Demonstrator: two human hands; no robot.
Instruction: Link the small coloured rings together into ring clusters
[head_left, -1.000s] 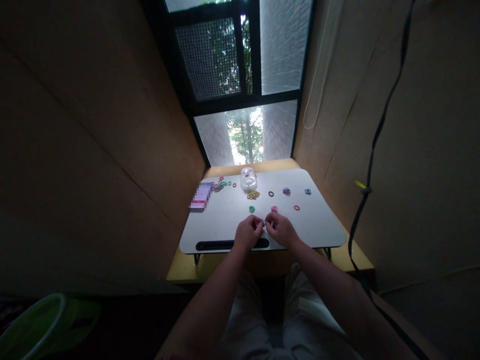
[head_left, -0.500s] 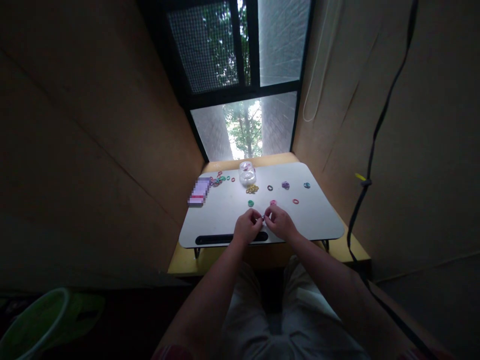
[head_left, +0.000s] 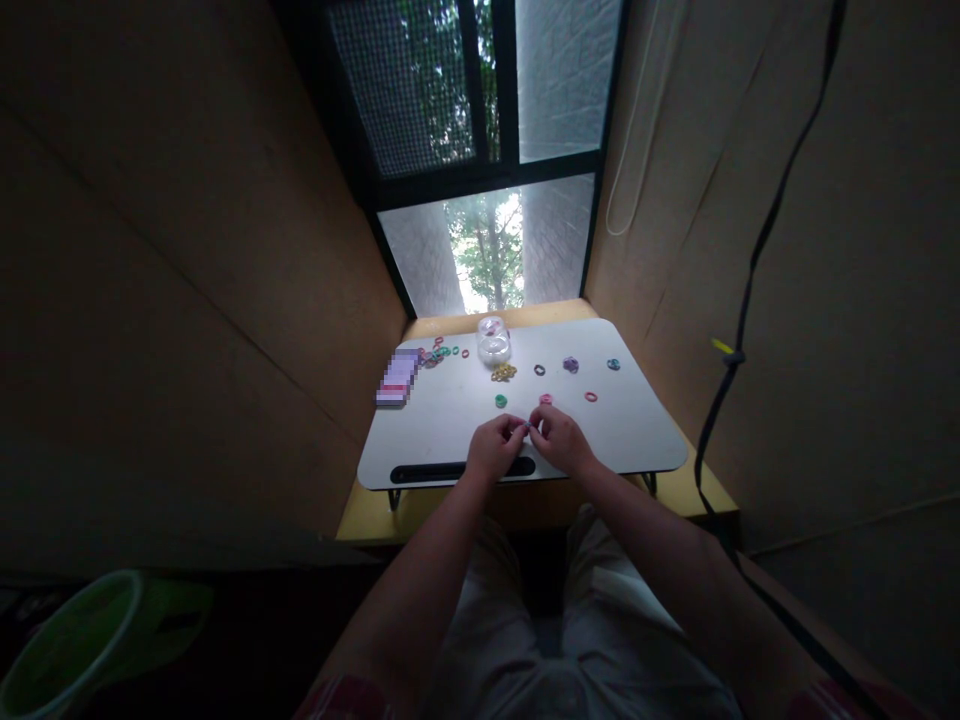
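Note:
My left hand (head_left: 495,447) and my right hand (head_left: 559,440) meet over the front of the white lap table (head_left: 420,430). Their fingertips pinch a small purplish hair tie (head_left: 528,427) between them, mostly covered by the fingers. Just beyond my hands lie a green hair tie bundle (head_left: 501,401) and a pink one (head_left: 546,399). A red ring-shaped hair tie (head_left: 591,397) rests to the right. Farther back are a yellow heap (head_left: 504,372), a dark ring (head_left: 539,370), a purple bunch (head_left: 571,365) and a blue-green one (head_left: 613,364).
A clear plastic container (head_left: 493,342) stands at the table's back. Mixed coloured hair ties (head_left: 435,356) are scattered at back left, beside a phone-like pixelated slab (head_left: 397,378). A black slot (head_left: 427,472) runs along the front edge. A dark strap (head_left: 750,290) hangs at right.
Both hands stay together, fingertips shifting slightly around the small hair tie. The view has tipped a little, so the table sits slightly higher. The other hair ties lie unmoved.

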